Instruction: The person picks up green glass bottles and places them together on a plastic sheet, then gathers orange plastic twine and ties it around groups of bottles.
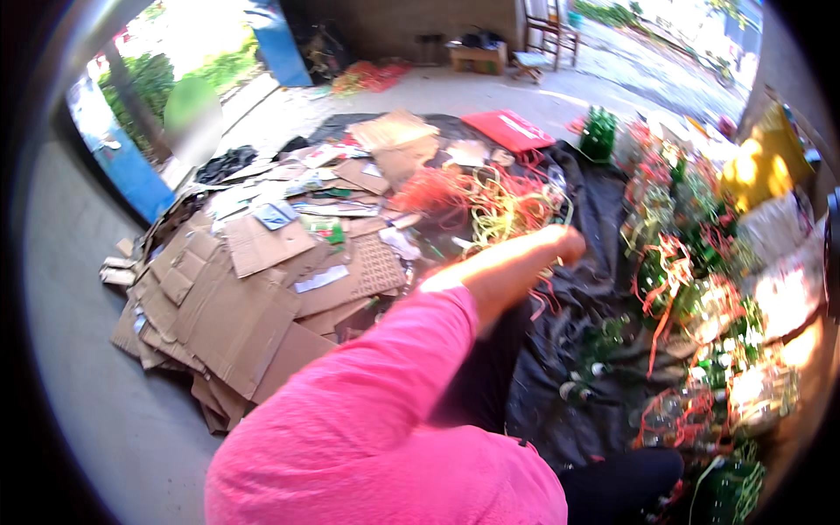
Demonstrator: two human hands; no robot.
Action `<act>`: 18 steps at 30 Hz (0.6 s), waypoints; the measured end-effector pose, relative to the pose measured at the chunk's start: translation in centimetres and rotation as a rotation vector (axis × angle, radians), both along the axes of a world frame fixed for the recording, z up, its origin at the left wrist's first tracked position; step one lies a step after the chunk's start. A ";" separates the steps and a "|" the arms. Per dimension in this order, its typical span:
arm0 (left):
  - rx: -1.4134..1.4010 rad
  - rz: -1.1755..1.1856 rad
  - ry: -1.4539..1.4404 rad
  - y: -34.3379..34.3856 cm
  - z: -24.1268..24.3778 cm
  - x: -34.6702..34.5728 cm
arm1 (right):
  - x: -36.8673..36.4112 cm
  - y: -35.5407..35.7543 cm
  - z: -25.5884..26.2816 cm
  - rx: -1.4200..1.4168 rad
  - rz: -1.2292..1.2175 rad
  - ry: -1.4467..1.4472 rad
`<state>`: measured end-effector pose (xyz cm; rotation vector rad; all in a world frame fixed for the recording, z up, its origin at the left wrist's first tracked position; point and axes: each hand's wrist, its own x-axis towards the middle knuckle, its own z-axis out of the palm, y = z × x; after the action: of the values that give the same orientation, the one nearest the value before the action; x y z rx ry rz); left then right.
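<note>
My left arm, in a pink sleeve, stretches forward across the middle of the view. At its end my left hand (568, 244) is small and blurred, its fingers curled or turned away, so whether it grips anything is hidden. Just beyond it lies a tangled heap of red and yellow plastic twine (505, 205), with a pale strand close to the hand. Under and beside the hand spreads a creased black plastic sheet (551, 367). A few loose green glass bottles (581, 387) lie on the sheet. My right hand is out of view.
Flattened cardboard (223, 315) is piled at left. Bundles of green and clear bottles (666, 275) tied with twine line the right side, beside a yellow sack (764, 164). A red panel (508, 130) lies at the back; a wooden chair (551, 29) stands farther off.
</note>
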<state>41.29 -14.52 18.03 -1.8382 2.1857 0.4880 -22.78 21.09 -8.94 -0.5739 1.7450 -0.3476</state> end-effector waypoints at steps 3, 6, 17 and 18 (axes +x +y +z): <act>0.721 -0.014 -0.026 -0.8 -3.5 -1.8 | 2.2 -3.2 0.4 -0.008 0.031 -0.004; 0.479 0.016 0.195 -2.4 -5.8 -2.2 | 3.4 -5.0 0.6 -0.016 0.057 -0.011; 0.519 0.243 0.230 -3.4 -5.1 -1.9 | 2.0 -5.1 -1.6 -0.032 0.024 -0.043; 0.456 0.208 0.211 -3.1 -4.7 -1.8 | 0.8 -4.5 -1.9 -0.042 0.008 -0.052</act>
<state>39.50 -17.57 13.28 -1.8206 1.8007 1.1620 -21.94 16.62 -10.84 -0.5968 1.6885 -0.3914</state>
